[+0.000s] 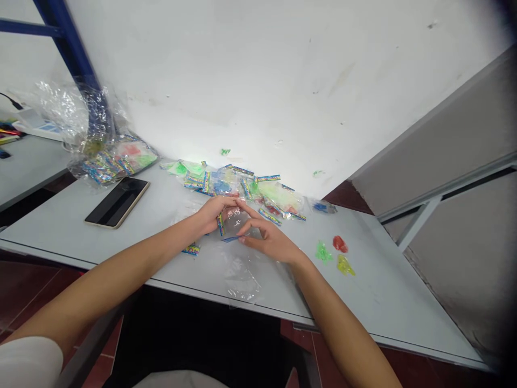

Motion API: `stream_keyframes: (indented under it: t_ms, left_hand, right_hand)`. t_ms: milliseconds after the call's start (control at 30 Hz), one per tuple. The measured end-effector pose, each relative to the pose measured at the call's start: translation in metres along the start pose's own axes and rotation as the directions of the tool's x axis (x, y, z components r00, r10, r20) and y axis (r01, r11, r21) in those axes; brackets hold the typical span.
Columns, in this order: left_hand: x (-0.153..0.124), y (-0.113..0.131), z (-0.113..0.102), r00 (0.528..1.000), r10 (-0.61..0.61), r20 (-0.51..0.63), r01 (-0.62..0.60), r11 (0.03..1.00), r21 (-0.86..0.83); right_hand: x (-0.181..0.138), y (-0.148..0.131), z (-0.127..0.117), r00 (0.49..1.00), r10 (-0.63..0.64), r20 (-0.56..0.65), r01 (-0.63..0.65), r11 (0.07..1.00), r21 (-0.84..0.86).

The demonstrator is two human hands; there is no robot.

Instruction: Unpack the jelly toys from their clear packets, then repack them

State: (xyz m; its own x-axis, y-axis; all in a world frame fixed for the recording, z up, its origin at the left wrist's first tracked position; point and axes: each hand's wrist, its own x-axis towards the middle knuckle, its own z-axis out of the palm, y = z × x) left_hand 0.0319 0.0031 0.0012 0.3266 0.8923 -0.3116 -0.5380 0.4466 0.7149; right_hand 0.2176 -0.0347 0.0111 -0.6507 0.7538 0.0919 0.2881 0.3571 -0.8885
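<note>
In the middle of the table, my left hand is closed around a small clear plastic bag with a colourful printed strip along its edge. My right hand faces it, thumb and forefinger pinched on a thin blue piece just below the bag's side. Fingertips of both hands come together at the top of the bag. Under the right hand lies a crumpled clear plastic wrapper. Another printed strip lies below my left wrist.
Several bags with coloured pieces lie along the wall. Loose green, red and yellow pieces sit at right. A phone and a large clear bag of packets are at left, beside a blue metal frame.
</note>
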Motion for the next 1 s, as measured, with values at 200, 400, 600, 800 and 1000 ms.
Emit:
stream_keyframes:
  t_ms: [200,400,600,800,1000]
  left_hand:
    - [0.002,-0.004,0.001,0.995,0.098,-0.027,-0.097,0.995,0.035]
    - [0.005,-0.006,-0.003,0.981,0.191,-0.040,-0.183,0.973,0.141]
    - [0.002,-0.002,-0.005,0.973,0.231,0.006,-0.223,0.935,0.275]
    - [-0.004,0.001,0.000,0.966,0.255,0.041,-0.254,0.907,0.335]
    - [-0.006,0.001,0.001,0.962,0.270,0.047,-0.270,0.901,0.338]
  right_hand:
    - [0.000,-0.001,-0.001,0.999,0.000,-0.039,0.000,1.000,0.000]
    - [0.000,0.000,-0.001,0.993,0.019,-0.115,-0.020,1.000,-0.011]
    - [0.001,0.006,-0.002,0.976,-0.014,-0.219,0.023,0.999,0.040]
    - [0.002,0.012,-0.004,0.970,-0.008,-0.244,0.020,0.999,0.050]
    - [0.002,0.010,-0.005,0.967,0.004,-0.253,0.012,0.998,0.059]
